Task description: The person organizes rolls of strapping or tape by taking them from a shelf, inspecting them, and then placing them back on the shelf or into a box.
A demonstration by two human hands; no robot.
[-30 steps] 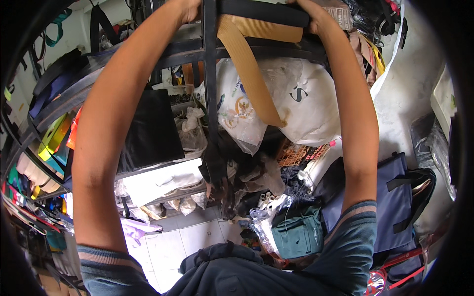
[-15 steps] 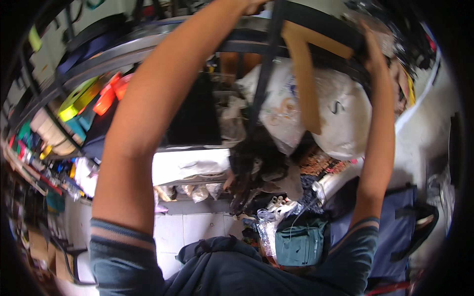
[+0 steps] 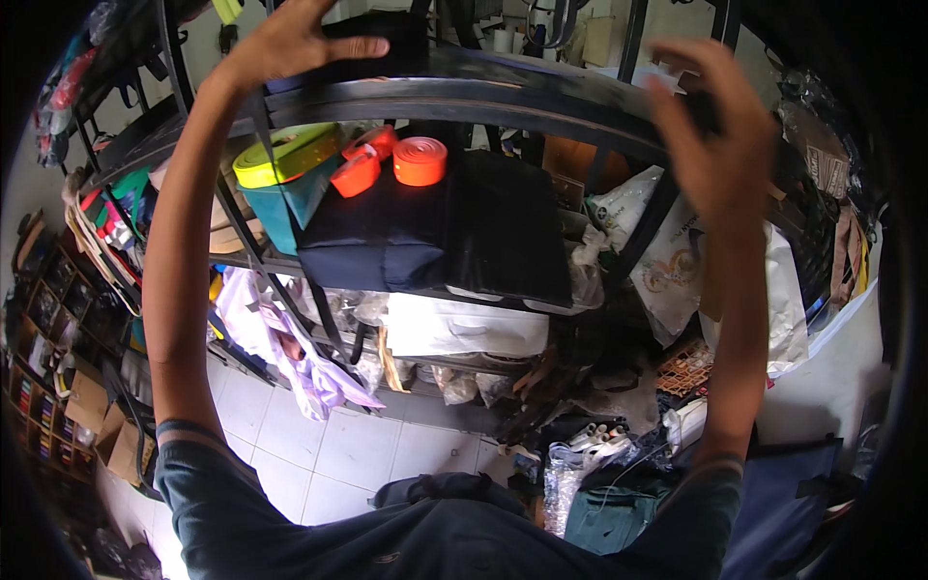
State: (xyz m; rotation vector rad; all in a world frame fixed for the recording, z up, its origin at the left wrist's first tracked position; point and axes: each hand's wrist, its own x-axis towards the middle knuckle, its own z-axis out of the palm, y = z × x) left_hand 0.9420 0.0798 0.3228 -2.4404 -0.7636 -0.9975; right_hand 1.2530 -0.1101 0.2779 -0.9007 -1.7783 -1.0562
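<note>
Both my arms are raised to the black metal shelf rack (image 3: 464,101). My left hand (image 3: 280,48) is open at the upper left, its thumb stretched out in front of a dark bundle (image 3: 382,48) on the top shelf. I cannot tell whether it touches the bundle. At the right, my right hand (image 3: 720,135) is open and slightly blurred, its fingers curved and apart at the shelf's front edge. On the level below lie orange rolls of tape (image 3: 420,161) and a yellow-green roll (image 3: 290,155) on a teal container (image 3: 290,208), beside black folded material (image 3: 387,232).
White plastic bags (image 3: 657,261) fill the rack's right side, behind my right forearm. Lilac cloth (image 3: 300,348) hangs low at the left. Near my body sit a teal bag (image 3: 614,517) and a blue panel-like item (image 3: 783,493). Cardboard boxes (image 3: 92,401) stand far left.
The view has swung left, bringing the tape rolls nearer the middle. My hands now show more fully, fingers apart. The tan strip hanging before the white bags no longer shows there.
</note>
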